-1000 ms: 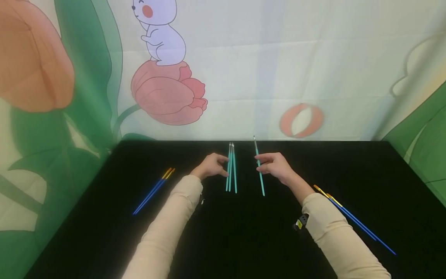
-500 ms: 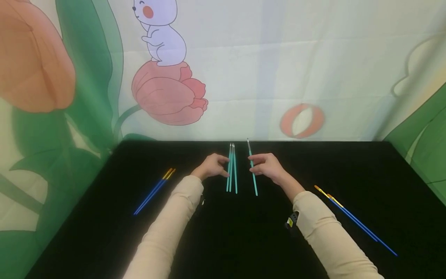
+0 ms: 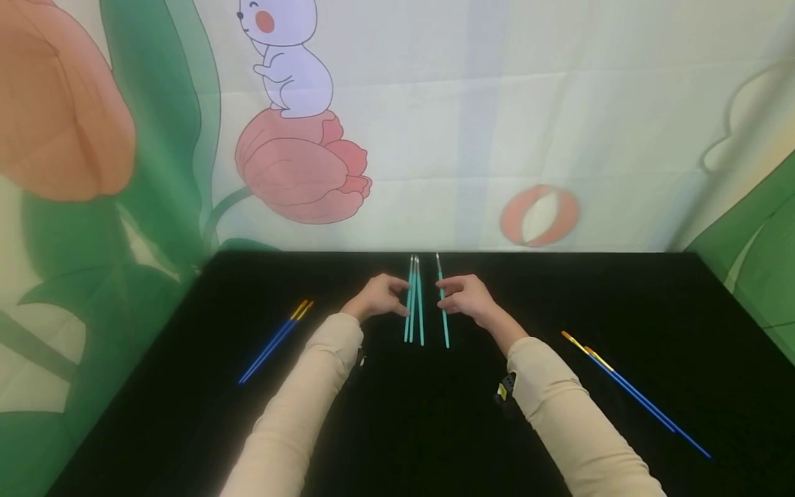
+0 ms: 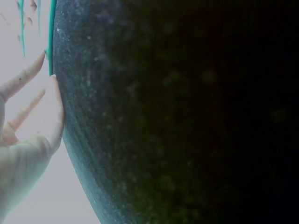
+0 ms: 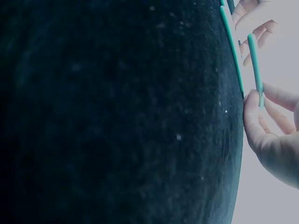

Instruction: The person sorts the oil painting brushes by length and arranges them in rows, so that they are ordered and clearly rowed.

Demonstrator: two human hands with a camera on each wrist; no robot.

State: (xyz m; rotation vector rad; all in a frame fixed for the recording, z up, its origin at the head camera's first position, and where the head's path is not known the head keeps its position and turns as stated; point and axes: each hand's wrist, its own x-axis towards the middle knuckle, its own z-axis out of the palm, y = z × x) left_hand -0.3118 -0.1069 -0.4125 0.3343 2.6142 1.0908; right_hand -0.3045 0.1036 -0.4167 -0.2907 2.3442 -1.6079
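Three slim teal paintbrushes (image 3: 421, 314) lie close together on the black table, bristle ends away from me. Beside the leftmost one is my left hand (image 3: 375, 295), thumb and finger spread apart with their tips right at its handle. In the left wrist view those fingertips (image 4: 53, 78) meet the teal handle (image 4: 51, 37). My right hand (image 3: 468, 298) pinches a fourth teal brush (image 3: 445, 328) a short way to the right of the group. Its handle end (image 5: 254, 60) shows above the thumb in the right wrist view.
Two blue paintbrushes with gold ferrules (image 3: 276, 342) lie slanted at the left. Another pair of blue brushes (image 3: 642, 400) lies by the right forearm. A printed cloth backdrop (image 3: 422, 138) rises behind the black table's (image 3: 404, 428) far edge.
My right hand has moved left with its teal brush, bringing it nearer the three brushes, and the brush has come slightly down. My left hand has stayed in place.
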